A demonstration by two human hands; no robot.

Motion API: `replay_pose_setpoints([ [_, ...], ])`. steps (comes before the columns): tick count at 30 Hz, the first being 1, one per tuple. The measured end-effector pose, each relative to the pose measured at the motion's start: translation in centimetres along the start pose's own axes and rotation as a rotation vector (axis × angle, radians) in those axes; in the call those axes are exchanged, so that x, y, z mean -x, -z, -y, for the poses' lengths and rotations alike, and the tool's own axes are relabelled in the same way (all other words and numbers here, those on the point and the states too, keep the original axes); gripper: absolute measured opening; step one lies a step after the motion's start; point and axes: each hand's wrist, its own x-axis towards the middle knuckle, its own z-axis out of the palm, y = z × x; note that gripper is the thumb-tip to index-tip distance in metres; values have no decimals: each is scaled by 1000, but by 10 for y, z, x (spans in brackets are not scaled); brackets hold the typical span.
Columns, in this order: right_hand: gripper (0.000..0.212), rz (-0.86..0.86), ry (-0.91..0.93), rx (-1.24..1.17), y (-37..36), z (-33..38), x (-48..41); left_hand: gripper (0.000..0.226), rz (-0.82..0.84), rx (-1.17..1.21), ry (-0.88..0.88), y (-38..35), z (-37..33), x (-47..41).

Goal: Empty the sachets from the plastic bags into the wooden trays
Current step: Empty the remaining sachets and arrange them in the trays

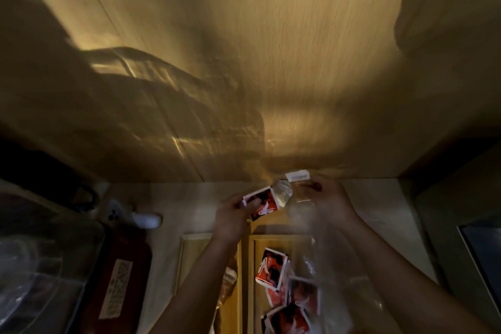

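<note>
My left hand (pixel 234 215) grips a red and white sachet (pixel 261 205) held up over the counter. My right hand (pixel 329 200) pinches the top of a clear plastic bag (pixel 301 184) with a white label; the bag hangs down blurred beside my right forearm. Below them stand two wooden trays side by side. The right tray (pixel 284 241) holds several red sachets (pixel 271 266). The left tray (pixel 189 247) is partly hidden by my left forearm, with crumpled clear plastic in it.
A wooden wall rises behind the counter. At left lie a dark red pouch (pixel 122 276) with a white label, a white plug (pixel 147 219) with a black cable, and a clear plastic container (pixel 29 266). A dark appliance (pixel 479 249) stands at the right.
</note>
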Motion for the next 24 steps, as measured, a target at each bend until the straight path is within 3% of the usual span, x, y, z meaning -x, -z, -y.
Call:
replay_pose_setpoints([
  [6, 16, 21, 22, -142, -9, 21, 39, 8, -90, 112, 19, 35, 0, 42],
  [16, 22, 23, -38, -160, -22, 17, 111, 15, -9, 222, 165, 32, 61, 105],
  [24, 16, 78, -113, -180, -21, 7, 156, 8, 51, -84, 220, 4, 115, 132],
])
